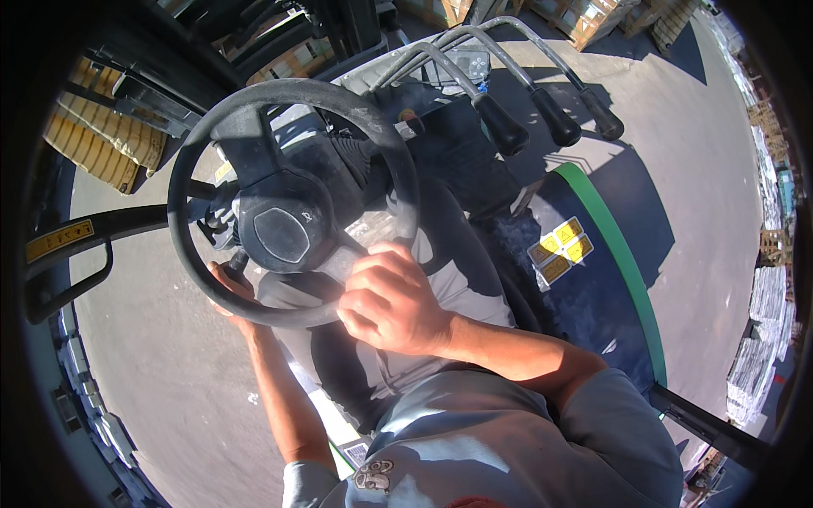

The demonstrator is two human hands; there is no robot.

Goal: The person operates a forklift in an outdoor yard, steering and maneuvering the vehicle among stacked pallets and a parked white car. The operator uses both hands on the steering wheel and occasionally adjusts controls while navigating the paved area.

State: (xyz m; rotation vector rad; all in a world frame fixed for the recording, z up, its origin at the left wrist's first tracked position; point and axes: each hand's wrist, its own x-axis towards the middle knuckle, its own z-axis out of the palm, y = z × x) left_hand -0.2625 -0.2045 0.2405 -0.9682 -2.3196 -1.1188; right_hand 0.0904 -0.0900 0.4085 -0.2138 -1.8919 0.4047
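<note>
Operator seated in a forklift cab, viewed from above. The black steering wheel (pixel 292 199) sits at centre left, its hub (pixel 284 233) bearing a rounded hexagonal pad. The left hand (pixel 230 292) holds the lower left of the rim, grip closed around it beside a small knob. The right hand (pixel 391 300) rests at the lower right of the rim, fingers curled inward; whether this grip is clamped on the rim or merely lying against it cannot be told. Three curved metal levers with black knobs (pixel 550 118) stand to the upper right of the wheel, well apart from both hands. On the dark side panel with its green edge band (pixel 622 254), right of the operator, sits a cluster of yellow square warning labels (pixel 561 248) carrying triangle symbols, set at a tilt. A narrow yellow rectangular label (pixel 58 240) lies along the black cab bar at far left. A small yellow sticker (pixel 223 172) shows behind the wheel's left side. Beyond the mast at upper left is a stack of yellow ribbed packages (pixel 102 140). Palletised brown loads (pixel 593 17) stand at the top of the yard, and white wrapped stacks (pixel 762 330) line the right edge of the concrete floor (pixel 703 169). The operator wears a grey shirt (pixel 491 440)
</note>
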